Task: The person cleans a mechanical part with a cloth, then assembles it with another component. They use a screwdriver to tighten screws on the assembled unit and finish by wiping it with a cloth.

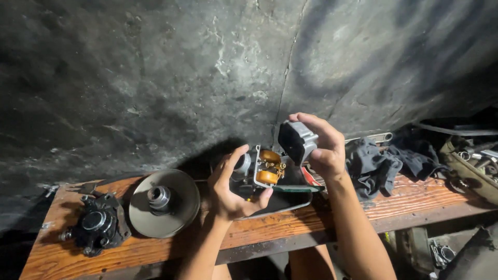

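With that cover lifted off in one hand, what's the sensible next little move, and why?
Probably set the grey cover down on the wooden bench. The right hand holds it clear of the carburettor body in the left hand, whose orange floats lie exposed; a free hand could reach them.

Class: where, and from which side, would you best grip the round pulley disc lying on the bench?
Probably the raised central hub, from above: the disc lies flat on the bench, so its thin rim offers little purchase, while the hub stands up clear.
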